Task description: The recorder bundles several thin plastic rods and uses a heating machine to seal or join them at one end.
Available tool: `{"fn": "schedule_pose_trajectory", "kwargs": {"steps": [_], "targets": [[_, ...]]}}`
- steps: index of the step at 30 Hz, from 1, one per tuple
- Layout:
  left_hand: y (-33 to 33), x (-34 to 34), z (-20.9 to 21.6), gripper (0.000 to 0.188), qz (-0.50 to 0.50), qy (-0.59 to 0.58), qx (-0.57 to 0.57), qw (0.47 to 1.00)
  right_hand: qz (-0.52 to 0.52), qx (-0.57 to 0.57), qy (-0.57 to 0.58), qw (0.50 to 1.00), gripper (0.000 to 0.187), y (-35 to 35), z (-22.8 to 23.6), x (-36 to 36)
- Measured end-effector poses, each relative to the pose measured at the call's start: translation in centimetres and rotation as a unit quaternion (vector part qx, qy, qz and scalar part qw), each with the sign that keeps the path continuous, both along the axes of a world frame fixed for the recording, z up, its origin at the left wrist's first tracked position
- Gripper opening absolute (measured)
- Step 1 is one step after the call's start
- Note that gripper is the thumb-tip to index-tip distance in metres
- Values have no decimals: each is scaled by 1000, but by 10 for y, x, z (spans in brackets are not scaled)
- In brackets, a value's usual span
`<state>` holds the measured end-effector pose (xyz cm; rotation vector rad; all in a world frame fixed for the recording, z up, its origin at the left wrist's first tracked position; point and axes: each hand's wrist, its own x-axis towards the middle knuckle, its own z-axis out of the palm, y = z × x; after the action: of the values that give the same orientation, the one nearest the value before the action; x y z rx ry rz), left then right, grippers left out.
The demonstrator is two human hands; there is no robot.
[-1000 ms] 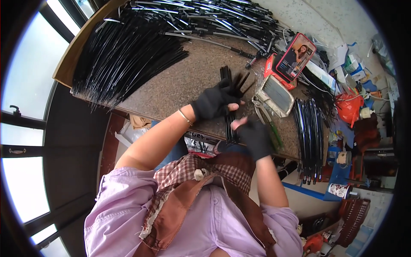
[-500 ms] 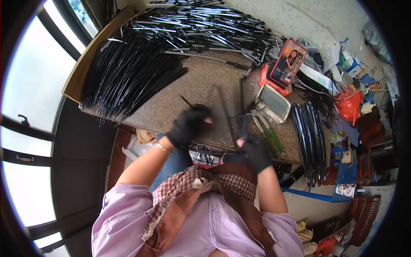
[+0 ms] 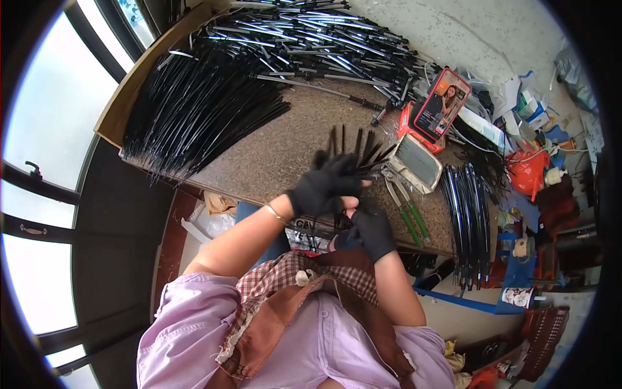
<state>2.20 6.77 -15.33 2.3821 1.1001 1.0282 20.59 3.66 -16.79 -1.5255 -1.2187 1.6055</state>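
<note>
Granite bench (image 3: 272,155): both hands grip black rods (image 3: 353,146), grey tray (image 3: 414,162) nr.

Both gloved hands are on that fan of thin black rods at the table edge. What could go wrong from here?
1. The black rods splay out above the left hand; loose ones may slip free and drop off the table edge.
2. The rod tips fan out close to the pliers and metal tin, so a sweep might knock those.
3. The right hand holds low, near the body; the ends could poke.
</note>
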Motion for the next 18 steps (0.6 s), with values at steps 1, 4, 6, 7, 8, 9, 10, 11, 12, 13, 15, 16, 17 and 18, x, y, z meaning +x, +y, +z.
{"fn": "schedule_pose_trajectory", "kwargs": {"steps": [1, 4, 6, 7, 8, 9, 10, 11, 12, 13, 15, 16, 17, 18], "targets": [[3, 8, 0, 25, -15, -11, -8, 1000, -5, 31, -3, 1000, 9, -1, -2, -1], [9, 12, -13, 23, -45, -33, -24, 998, -5, 22, -16, 1000, 9, -5, 6, 6], [10, -11, -35, 23, -72, -170, -122, 975, -5, 21, -19, 1000, 10, -5, 10, 19], [10, -20, -38, 23, -86, -235, -170, 953, 14, 19, -17, 1000, 11, -3, 12, 32], [7, -25, -37, 23, -87, -233, -170, 953, 34, 15, -15, 999, 12, -3, 13, 45], [3, -30, -36, 23, -66, -265, -182, 944, 53, 11, -12, 998, 12, -3, 15, 51], [-2, -31, -34, 24, -44, -298, -196, 933, 51, 11, -11, 999, 12, -3, 21, 46], [-4, -31, -30, 24, -23, -329, -208, 921, 47, -7, -12, 999, 14, 1, 30, 33], [-6, -30, -20, 24, -23, -328, -212, 920, 42, -26, -13, 999, 15, 2, 39, 19], [-5, -29, -9, 24, -19, -245, -173, 954, 37, -45, -15, 998, 16, 1, 43, 13], [0, -27, 9, 25, -9, -72, -85, 994, 27, -41, -19, 999, 15, 2, 34, 20], [2, -27, 9, 25, -7, -72, -83, 994, 19, -33, -23, 999, 15, 5, 32, 23], [5, -27, 5, 27, -36, -58, -76, 995, 11, -26, -28, 999, 14, 8, 30, 25], [8, -27, 1, 29, -66, -44, -70, 994, 11, -24, -29, 999, 14, 8, 26, 25]]}}
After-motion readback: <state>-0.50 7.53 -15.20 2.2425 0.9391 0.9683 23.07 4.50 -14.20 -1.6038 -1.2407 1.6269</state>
